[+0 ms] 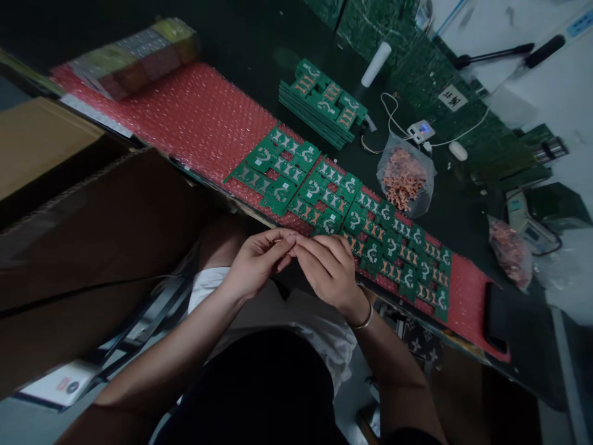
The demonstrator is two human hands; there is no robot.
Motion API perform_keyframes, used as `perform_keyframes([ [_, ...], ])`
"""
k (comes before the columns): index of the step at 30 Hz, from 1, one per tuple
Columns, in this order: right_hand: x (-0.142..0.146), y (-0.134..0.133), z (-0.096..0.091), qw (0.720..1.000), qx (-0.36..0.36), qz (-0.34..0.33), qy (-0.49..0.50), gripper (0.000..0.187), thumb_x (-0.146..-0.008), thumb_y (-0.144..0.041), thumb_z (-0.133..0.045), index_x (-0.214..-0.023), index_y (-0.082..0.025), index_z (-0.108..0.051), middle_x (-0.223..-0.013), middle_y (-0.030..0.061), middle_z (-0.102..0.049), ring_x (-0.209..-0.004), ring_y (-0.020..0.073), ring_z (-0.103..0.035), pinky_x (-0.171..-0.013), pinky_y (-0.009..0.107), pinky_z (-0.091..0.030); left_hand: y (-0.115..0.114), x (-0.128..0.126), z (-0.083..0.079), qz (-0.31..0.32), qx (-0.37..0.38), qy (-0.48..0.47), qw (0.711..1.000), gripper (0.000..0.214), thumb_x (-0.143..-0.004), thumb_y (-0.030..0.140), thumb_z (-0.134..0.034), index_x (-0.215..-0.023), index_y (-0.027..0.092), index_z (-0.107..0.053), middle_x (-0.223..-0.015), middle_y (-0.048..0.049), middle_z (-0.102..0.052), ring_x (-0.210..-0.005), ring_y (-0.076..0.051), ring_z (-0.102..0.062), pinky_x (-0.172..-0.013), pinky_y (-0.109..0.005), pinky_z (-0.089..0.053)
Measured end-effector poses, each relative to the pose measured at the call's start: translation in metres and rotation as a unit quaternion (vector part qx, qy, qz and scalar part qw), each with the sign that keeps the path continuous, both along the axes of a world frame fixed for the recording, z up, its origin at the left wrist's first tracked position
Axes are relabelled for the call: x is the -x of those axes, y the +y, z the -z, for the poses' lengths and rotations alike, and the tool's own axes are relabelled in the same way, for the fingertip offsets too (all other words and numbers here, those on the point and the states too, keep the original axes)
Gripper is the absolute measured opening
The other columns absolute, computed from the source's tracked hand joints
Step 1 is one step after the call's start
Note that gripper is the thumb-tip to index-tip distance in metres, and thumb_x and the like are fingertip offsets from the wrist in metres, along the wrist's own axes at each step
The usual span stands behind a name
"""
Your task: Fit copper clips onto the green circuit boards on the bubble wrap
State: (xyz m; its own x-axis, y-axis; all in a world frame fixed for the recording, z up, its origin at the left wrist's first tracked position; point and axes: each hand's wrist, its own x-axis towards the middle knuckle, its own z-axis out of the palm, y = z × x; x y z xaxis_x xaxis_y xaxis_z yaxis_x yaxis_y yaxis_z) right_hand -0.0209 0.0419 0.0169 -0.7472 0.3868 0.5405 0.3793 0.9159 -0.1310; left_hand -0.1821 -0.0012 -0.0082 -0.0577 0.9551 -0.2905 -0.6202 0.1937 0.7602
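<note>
My left hand [256, 260] and my right hand [328, 269] meet fingertip to fingertip above my lap, just below the table's near edge. Both are closed in a pinch on a small thin metal part [278, 240]; it is too small to make out more. Right behind the hands, several green circuit boards [324, 198] lie in a row on a red bubble-wrap sheet [204, 117]. My right wrist wears a thin bangle [365, 321].
A stack of green boards [322, 102] sits further back. A clear bag of small copper parts [404, 179] stands right of it, another bag [509, 250] at the far right. A brown cardboard box [83, 204] fills the left. A black phone [495, 315] lies on the sheet's right end.
</note>
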Motion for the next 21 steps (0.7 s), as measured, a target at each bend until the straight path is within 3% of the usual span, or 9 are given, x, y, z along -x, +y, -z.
perform_keyframes([
  [6, 0.002, 0.006, -0.012, 0.989, 0.144, -0.012, 0.040, 0.024, -0.094, -0.015, -0.060, -0.115, -0.023, -0.068, -0.113, 0.0034, -0.073, -0.105, 0.0179, -0.062, -0.093, 0.038, -0.054, 0.001, 0.015, -0.001, 0.050, 0.006, 0.027, 0.998, 0.030, -0.071, 0.041, -0.084, -0.076, 0.013, -0.074, -0.061, 0.0001, -0.057, -0.048, -0.004, -0.042, -0.043, -0.015, -0.031],
  [9, 0.004, 0.011, -0.014, 0.982, 0.178, -0.045, 0.048, 0.026, -0.094, -0.014, -0.060, -0.116, -0.024, -0.068, -0.115, 0.0034, -0.072, -0.107, 0.0186, -0.062, -0.094, 0.040, -0.056, 0.001, 0.024, -0.003, 0.090, 0.010, 0.060, 0.994, 0.032, -0.070, 0.043, -0.084, -0.077, 0.013, -0.074, -0.061, -0.0010, -0.057, -0.049, -0.005, -0.044, -0.042, -0.015, -0.031],
  [13, 0.012, 0.021, -0.011, 0.981, 0.181, -0.052, 0.049, 0.021, -0.094, -0.017, -0.060, -0.112, -0.026, -0.069, -0.111, 0.0027, -0.073, -0.103, 0.0185, -0.063, -0.092, 0.041, -0.056, 0.002, 0.029, -0.004, 0.059, 0.011, 0.049, 0.997, 0.029, -0.070, 0.040, -0.084, -0.081, 0.014, -0.077, -0.064, -0.0020, -0.060, -0.051, -0.005, -0.046, -0.043, -0.015, -0.034],
  [17, 0.025, 0.034, -0.002, 0.983, 0.156, 0.024, 0.089, 0.014, -0.094, -0.021, -0.061, -0.104, -0.025, -0.071, -0.105, 0.0030, -0.073, -0.100, 0.0185, -0.063, -0.095, 0.041, -0.054, 0.004, 0.029, -0.005, 0.005, 0.026, -0.026, 0.999, 0.032, -0.068, 0.034, -0.085, -0.092, 0.015, -0.078, -0.075, -0.0041, -0.065, -0.059, -0.007, -0.053, -0.051, -0.014, -0.041],
  [21, 0.035, 0.047, 0.008, 0.985, 0.127, 0.091, 0.073, 0.015, -0.097, -0.023, -0.058, -0.102, -0.021, -0.071, -0.105, 0.0056, -0.072, -0.101, 0.0199, -0.060, -0.096, 0.042, -0.051, 0.005, 0.029, -0.003, -0.020, 0.030, -0.043, 0.998, 0.033, -0.073, 0.029, -0.083, -0.101, 0.014, -0.075, -0.078, -0.0040, -0.065, -0.061, -0.007, -0.053, -0.050, -0.014, -0.042],
])
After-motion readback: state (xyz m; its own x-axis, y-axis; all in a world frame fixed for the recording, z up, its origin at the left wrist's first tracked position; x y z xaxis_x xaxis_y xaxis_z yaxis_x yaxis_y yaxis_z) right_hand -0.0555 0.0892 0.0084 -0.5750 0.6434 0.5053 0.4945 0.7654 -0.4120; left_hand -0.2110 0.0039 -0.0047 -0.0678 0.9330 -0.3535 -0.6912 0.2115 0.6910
